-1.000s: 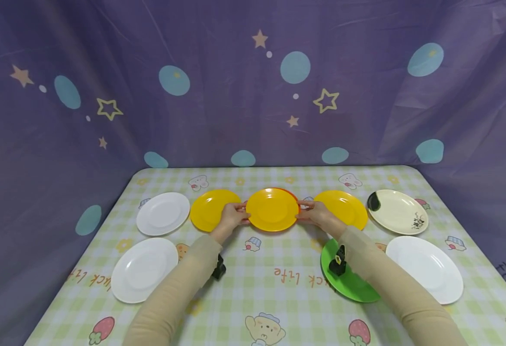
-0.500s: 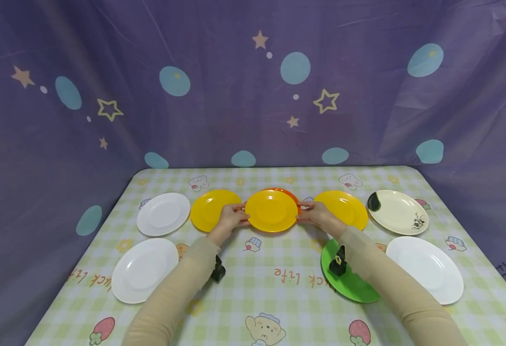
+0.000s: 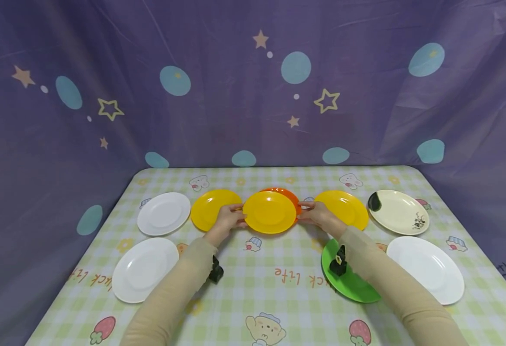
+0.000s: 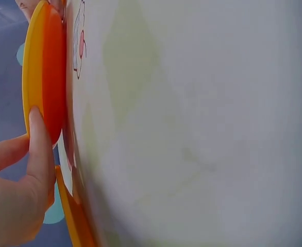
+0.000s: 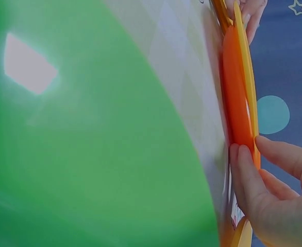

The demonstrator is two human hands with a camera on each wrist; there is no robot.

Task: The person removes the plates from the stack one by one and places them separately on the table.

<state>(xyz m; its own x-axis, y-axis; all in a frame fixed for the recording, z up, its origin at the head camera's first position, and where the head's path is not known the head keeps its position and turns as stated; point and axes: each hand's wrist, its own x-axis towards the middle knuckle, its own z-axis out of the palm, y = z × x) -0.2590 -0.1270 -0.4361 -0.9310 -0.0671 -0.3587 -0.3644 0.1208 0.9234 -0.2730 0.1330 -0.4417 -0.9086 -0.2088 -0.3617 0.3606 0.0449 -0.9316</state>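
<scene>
At the table's centre, a yellow plate [image 3: 270, 212] lies over an orange plate [image 3: 294, 198], whose rim shows behind it and at its right. My left hand [image 3: 228, 220] pinches the yellow plate's left rim; in the left wrist view the thumb [image 4: 36, 123] lies against that rim. On the other side my right hand [image 3: 319, 215] grips the orange plate's right edge. The right wrist view shows its fingertips at the orange plate [image 5: 235, 87], one fingertip right at the yellow rim. Both plates are nearly level, stacked off-centre.
Yellow plates [image 3: 209, 210] [image 3: 347, 210] flank the pair. White plates [image 3: 163, 214] [image 3: 144, 270] stand at left. At right are a cream patterned plate [image 3: 397, 211], a white plate [image 3: 425, 269] and a green plate [image 3: 352, 286] under my right forearm. A checked cloth [image 3: 257, 298] covers the table.
The yellow plate has slid slightly left and toward me with my left hand, showing more of the orange plate behind it. My right hand has hardly moved.
</scene>
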